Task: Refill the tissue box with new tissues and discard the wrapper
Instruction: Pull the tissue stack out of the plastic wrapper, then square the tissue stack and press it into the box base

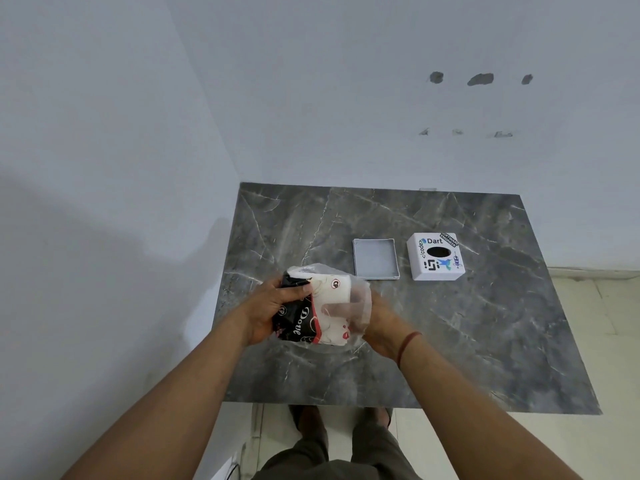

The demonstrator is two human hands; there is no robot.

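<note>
I hold a tissue pack (pixel 325 306) in a plastic wrapper, black, white and red with "Dove" printed on it, above the left part of the grey marble table (pixel 450 341). My left hand (pixel 266 306) grips its black end. My right hand (pixel 375 320) holds the other end, its fingers showing through the clear plastic. Farther back lies the white tissue box's cover (pixel 436 257), with stickers and a dark oval opening on top. Its shallow grey base tray (pixel 375 258) lies open to the left of it.
The table stands in a corner, with a white wall behind and another on the left. Pale floor tiles (pixel 595 313) show to the right and below the table's front edge. My legs and feet (pixel 311 424) are under that edge.
</note>
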